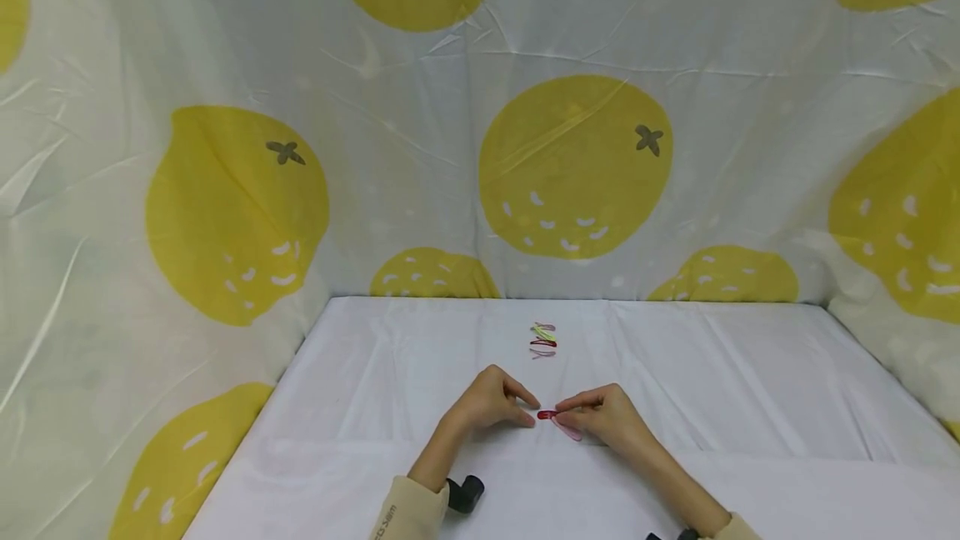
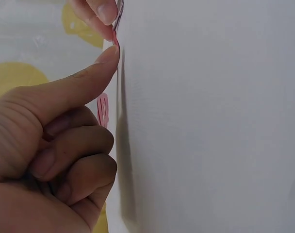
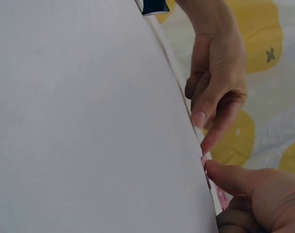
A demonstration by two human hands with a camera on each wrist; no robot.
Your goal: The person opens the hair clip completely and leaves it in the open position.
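My right hand (image 1: pixel 600 419) pinches the right end of a small red snap hair clip (image 1: pixel 546 415) between thumb and forefinger, low over the white tabletop. A pink hair clip (image 1: pixel 570 432) slants out beneath that thumb, its upper end right at the red clip. Across from it, my left hand (image 1: pixel 495 400) has its thumb and forefinger parted, tips right beside the red clip's free end. In the left wrist view the left thumb (image 2: pixel 84 82) overlaps the red clip, while the other fingers are curled in. The left forefinger (image 3: pixel 218 133) reaches toward the clips in the right wrist view.
Farther back on the white-covered table (image 1: pixel 420 348), several hair clips (image 1: pixel 543 342) in pink, yellow-green and red lie in a column. A curtain (image 1: pixel 405 148) printed with yellow lemons hangs behind and at the sides. A black wrist device (image 1: pixel 465 494) sits by the left sleeve.
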